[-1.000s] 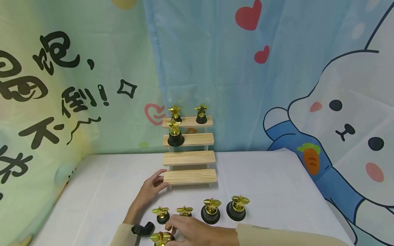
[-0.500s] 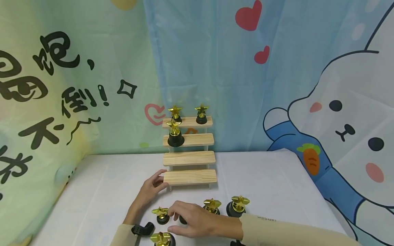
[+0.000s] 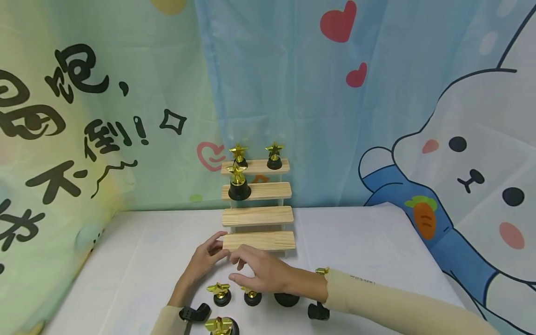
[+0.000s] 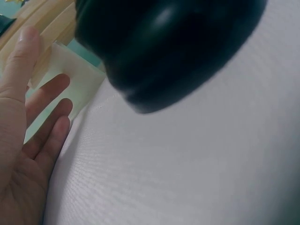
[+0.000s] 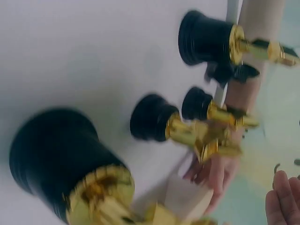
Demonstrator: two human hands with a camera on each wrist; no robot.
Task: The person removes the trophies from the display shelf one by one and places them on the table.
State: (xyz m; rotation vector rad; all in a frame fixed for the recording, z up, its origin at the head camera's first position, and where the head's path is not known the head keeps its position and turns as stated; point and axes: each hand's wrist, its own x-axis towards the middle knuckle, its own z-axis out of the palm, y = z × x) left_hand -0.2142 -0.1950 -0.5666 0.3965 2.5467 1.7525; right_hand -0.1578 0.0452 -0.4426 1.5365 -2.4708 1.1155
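My left hand [image 3: 206, 255] is at the left end of the lowest wooden step [image 3: 259, 241] of a tiered display stand. Its thumb [image 4: 21, 61] lies along the step in the left wrist view, with the other fingers loosely extended beside the clear support [image 4: 77, 70]. Over the table just before the stand hovers my right hand [image 3: 264, 272], fingers slightly bent and nothing between them. Below it stand small gold star trophies with black bases, one [image 3: 219, 294] on the left and another [image 3: 252, 296] beside it. A larger trophy [image 5: 65, 159] looms close in the right wrist view.
Two small star trophies, one left [image 3: 238, 155] and one right [image 3: 274, 156], top the stand; a larger one [image 3: 239, 184] is on the step below. Another trophy [image 3: 222, 325] stands at the table's near edge. My right arm partly hides two more. A printed curtain [image 3: 293, 93] hangs behind.
My right hand has left the trophy at the near edge and moved forward over the table toward the stand, with nothing in it. My left hand has stayed at the step's end.
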